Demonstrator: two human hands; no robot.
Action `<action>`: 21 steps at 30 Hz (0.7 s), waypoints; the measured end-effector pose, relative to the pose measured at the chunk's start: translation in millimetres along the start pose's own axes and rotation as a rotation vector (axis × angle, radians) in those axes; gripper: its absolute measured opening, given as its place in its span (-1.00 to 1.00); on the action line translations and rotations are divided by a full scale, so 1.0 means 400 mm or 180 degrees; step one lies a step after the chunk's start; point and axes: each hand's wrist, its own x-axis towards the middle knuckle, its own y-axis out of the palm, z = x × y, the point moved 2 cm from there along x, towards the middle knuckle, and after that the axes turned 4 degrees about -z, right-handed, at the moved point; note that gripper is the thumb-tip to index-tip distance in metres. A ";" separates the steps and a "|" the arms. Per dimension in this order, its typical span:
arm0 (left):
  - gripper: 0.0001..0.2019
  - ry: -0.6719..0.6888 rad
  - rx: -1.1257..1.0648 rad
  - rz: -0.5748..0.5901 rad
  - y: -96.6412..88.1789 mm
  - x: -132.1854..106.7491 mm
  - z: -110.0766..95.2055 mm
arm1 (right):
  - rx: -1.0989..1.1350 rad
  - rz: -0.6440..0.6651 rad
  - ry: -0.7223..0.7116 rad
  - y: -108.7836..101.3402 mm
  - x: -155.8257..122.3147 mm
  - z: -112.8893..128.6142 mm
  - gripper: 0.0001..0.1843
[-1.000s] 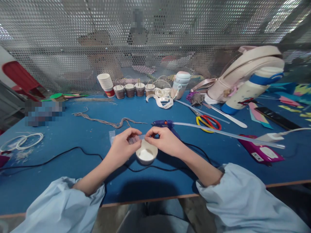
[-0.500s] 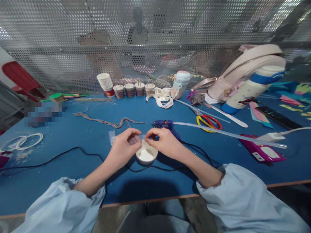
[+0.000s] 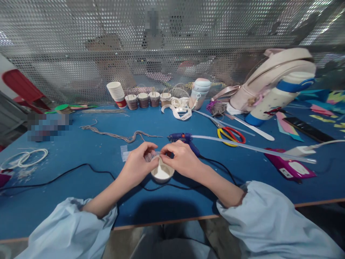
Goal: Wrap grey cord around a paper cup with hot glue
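Observation:
A small white paper cup point(image 3: 162, 175) stands between my hands, its open top toward me. My left hand point(image 3: 140, 161) is closed in a pinch at the cup's far left rim. Between its thumb and fingers shows a greyish, translucent ribbed strip point(image 3: 151, 155). My right hand point(image 3: 182, 155) pinches at the same spot from the right, fingertips almost meeting the left ones. The fingers partly hide the strip and the far rim. Behind my right hand lies a blue glue gun point(image 3: 178, 136) with a long clear glue stick point(image 3: 231, 142) in its back.
Grey cord point(image 3: 113, 134) lies beyond my left hand, a small clear piece point(image 3: 124, 154) beside it. Scissors point(image 3: 231, 136), a purple packet point(image 3: 291, 167) and a bottle point(image 3: 280, 99) are on the right. Several filled cups point(image 3: 143, 100) line the mesh wall. A black cable point(image 3: 91, 167) crosses the table.
My fingertips have shifted slightly down and closer together at the cup's far rim. A pale edge now shows between them over the cup.

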 end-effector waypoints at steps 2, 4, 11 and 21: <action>-0.75 -0.0048 0.0011 -0.0009 0.003 0.001 0.002 | -0.0011 -0.0043 -0.0045 0.001 -0.001 0.001 -0.93; -0.75 -0.0070 0.0031 -0.0014 0.003 0.001 0.000 | -0.0019 -0.0060 -0.0051 0.001 -0.003 0.003 -0.92; -0.76 -0.0012 0.0299 -0.0084 -0.001 -0.006 -0.012 | 0.0101 0.0134 0.0031 -0.004 -0.006 0.008 -0.93; -0.76 0.0033 0.0276 -0.0106 0.003 -0.007 -0.013 | 0.0068 0.0405 0.0248 -0.003 0.000 0.011 -0.89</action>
